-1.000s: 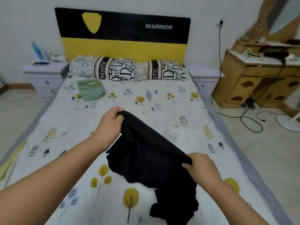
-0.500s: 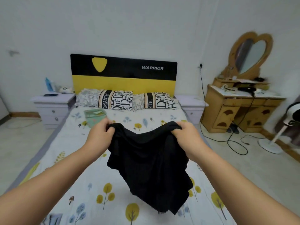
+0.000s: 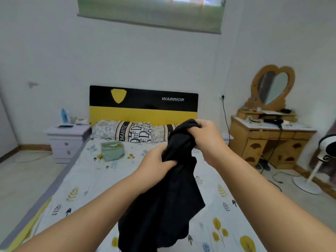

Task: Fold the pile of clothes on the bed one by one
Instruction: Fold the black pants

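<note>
Both hands are up over the middle of the bed (image 3: 76,180), and one black garment (image 3: 163,206) hangs between them, clear of the sheet as far as I can see, though its lower edge runs out of view. The right hand (image 3: 209,135) is the higher one, its fingers curled tight round a bunched top corner of the cloth. The left hand (image 3: 154,162) sits lower and nearer the body, its fingers closed on a fold further down the same piece. The cloth looks twisted between the two grips.

To do this step well, I'd say the twist has to come out first: work each hand along to a true edge or seam, draw the hands apart until the top edge runs straight, give it one shake, then lay it flat on the sheet before any fold. Folding it bunched like this would likely lock the creases in.

By count: one black garment in hand, and no other loose clothes that I can pick out from here. One green pouch (image 3: 112,150) lies near the pillows (image 3: 134,130), of which I count two, the farther one half hidden behind the cloth. One bedside cabinet (image 3: 67,140) stands at the left, one wooden dressing table (image 3: 272,140) with a heart mirror and one white fan (image 3: 325,153) at the right.
</note>
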Demonstrator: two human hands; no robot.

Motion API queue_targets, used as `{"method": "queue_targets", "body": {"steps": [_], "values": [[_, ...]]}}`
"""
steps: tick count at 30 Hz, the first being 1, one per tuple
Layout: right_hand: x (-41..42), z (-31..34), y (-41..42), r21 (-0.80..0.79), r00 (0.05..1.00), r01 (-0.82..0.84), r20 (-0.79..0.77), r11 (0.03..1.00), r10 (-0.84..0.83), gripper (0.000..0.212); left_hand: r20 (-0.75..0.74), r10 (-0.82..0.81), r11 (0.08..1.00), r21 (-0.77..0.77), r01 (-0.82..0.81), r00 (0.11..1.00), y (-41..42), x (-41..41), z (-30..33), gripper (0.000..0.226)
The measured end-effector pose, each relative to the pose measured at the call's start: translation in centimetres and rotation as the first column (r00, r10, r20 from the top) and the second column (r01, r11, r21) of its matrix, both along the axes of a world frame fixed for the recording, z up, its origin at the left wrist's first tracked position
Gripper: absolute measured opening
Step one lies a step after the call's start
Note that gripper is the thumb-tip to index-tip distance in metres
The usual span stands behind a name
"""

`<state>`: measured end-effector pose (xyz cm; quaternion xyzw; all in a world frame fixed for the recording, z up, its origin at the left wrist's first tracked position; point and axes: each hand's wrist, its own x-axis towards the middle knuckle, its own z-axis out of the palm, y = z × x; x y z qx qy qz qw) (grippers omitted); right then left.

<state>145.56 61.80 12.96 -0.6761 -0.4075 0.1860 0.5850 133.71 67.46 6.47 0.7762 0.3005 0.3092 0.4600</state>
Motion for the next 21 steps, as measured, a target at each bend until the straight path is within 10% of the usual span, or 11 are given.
{"method": "queue_targets", "body": {"steps": [3,8,14,21], "values": [[-0.1,-1.4,-2.6,-0.082,0.990,-0.071,-0.127,0.994,0.060,0.009,0.067,0.099,0.984,-0.152,-0.088,0.993,1.2,-0.7,0.9,0.012],[-4.3,-5.9,-5.0,-0.283,0.951,-0.301,-0.019,0.911,0.308,0.051,0.250,0.162,0.935,-0.348,-0.068,0.955,2.0,-0.9,3.1,0.021],[-2.8,-6.4,-3.1,-0.240,0.956,0.030,0.291,0.970,0.042,0.019,0.177,0.182,0.962,-0.235,-0.138,0.967,2.8,-2.2,4.2,0.012],[-0.7,-0.8,-3.2,0.009,0.999,0.031,-0.025,0.999,-0.031,0.034,0.029,0.198,0.972,-0.138,-0.192,0.980,4.0,-4.5,2.0,0.011]]}}
